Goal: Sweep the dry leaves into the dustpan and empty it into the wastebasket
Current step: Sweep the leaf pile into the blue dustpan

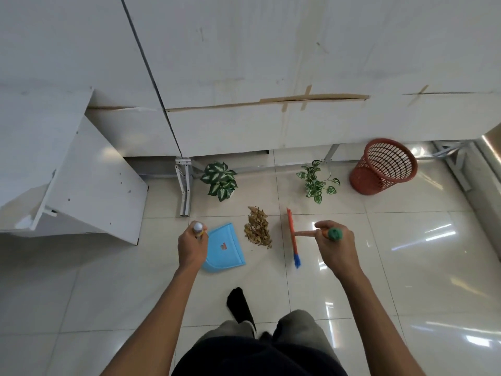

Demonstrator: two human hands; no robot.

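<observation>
Left hand (192, 246) grips the dustpan (225, 249) handle, right hand (336, 246) grips the broom (292, 237); sweep the leaves (257, 230) toward nine o'clock, pan lip flat on the floor.

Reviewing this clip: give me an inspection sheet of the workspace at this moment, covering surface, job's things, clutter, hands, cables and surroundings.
Surface: glossy pale tiled floor, bright reflections.
Job's things: dry leaves heaped between the blue dustpan and the broom; neither touches the heap. Red mesh wastebasket stands far right near the wall; nothing visible inside.
Clutter: two leafy plants beyond the heap.
Hands: left hand closed on the dustpan's handle; right hand closed on the broom's handle.
Cables: nothing seen.
Surroundings: white panels with taped seams, metal brackets at their base, a leaning white board on the left.
</observation>
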